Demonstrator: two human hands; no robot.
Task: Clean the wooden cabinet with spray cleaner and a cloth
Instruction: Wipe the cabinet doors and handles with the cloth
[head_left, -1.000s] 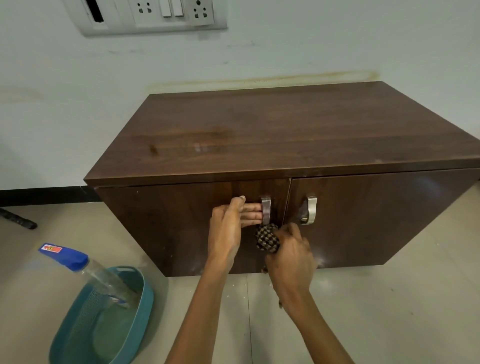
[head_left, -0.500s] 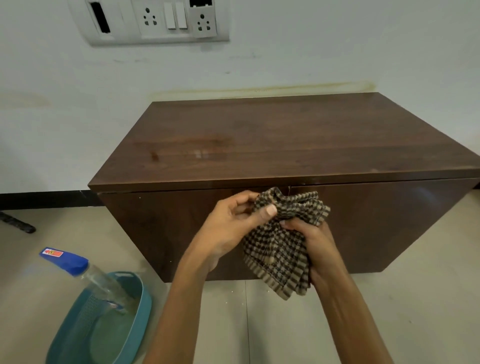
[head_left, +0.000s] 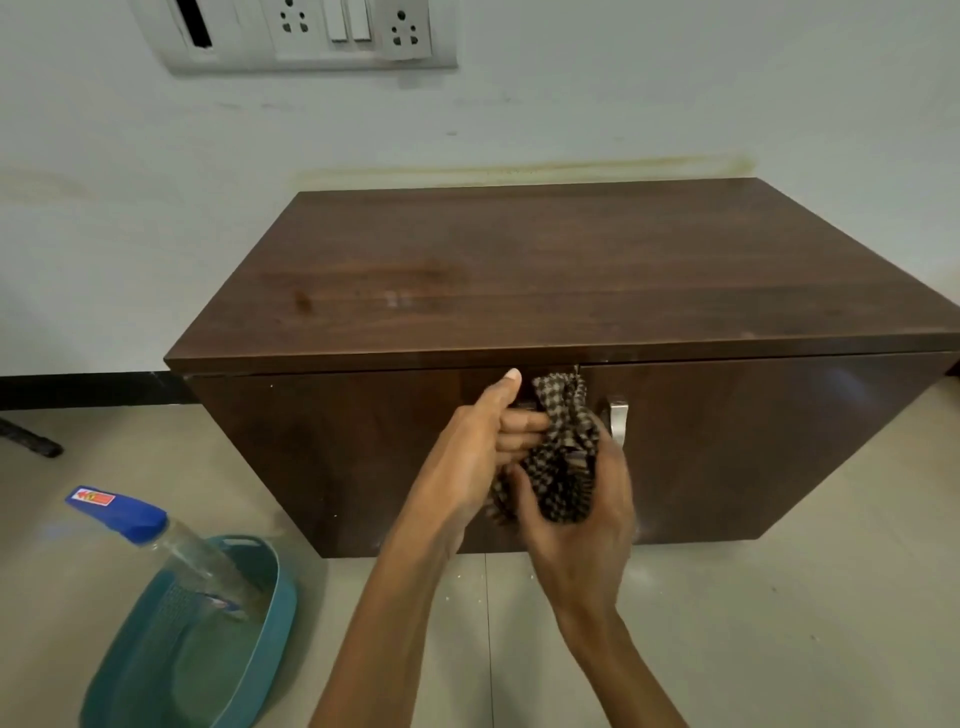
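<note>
A dark wooden cabinet (head_left: 545, 275) with two doors stands against the white wall. Both hands are in front of the seam between its doors. My right hand (head_left: 582, 525) cups a bunched brown checked cloth (head_left: 563, 457) from below. My left hand (head_left: 483, 447) presses its fingers into the cloth's left side, thumb up near the top edge of the door. The left door handle is hidden behind the cloth; the right door's metal handle (head_left: 618, 420) shows beside it. A clear spray bottle (head_left: 171, 545) with a blue head leans in a teal basket on the floor at the lower left.
The teal plastic basket (head_left: 260, 649) sits on the beige tiled floor left of my arms. A socket and switch panel (head_left: 311, 31) is on the wall above. A dark object (head_left: 26, 439) lies on the floor at the far left.
The hands went from the left door handle to spreading the cloth open in the air, and now bunch it again close to the door seam. The camera has tilted slightly.
</note>
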